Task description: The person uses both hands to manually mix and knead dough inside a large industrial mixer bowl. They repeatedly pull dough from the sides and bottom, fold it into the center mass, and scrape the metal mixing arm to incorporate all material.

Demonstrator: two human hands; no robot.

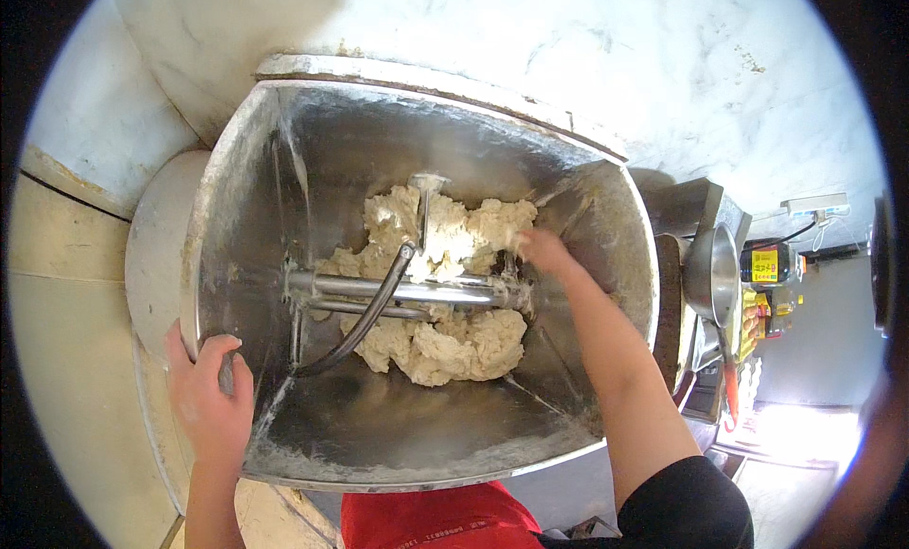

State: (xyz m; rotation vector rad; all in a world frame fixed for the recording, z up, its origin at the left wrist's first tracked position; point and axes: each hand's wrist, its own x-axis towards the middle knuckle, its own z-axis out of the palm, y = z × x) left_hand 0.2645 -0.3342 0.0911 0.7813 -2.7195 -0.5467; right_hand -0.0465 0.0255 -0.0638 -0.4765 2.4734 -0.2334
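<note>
A large metal dough mixer tub (426,449) fills the middle of the head view. Inside, rough pale dough (461,347) lies in lumps on both sides of a horizontal metal shaft (419,290). A curved mixing arm (362,325) crosses in front of the shaft. My left hand (213,393) grips the tub's left rim, fingers over its edge. My right hand (541,251) reaches into the tub and touches the right end of the upper dough; its fingertips are blurred and partly hidden, so whether it holds any dough is unclear.
A marbled wall stands behind the tub. To the right are a metal ladle or pan (712,276) with a red handle, bottles (770,263), an egg tray (749,325) and a power strip (817,205). A round pale lid-like object (160,244) sits left of the tub.
</note>
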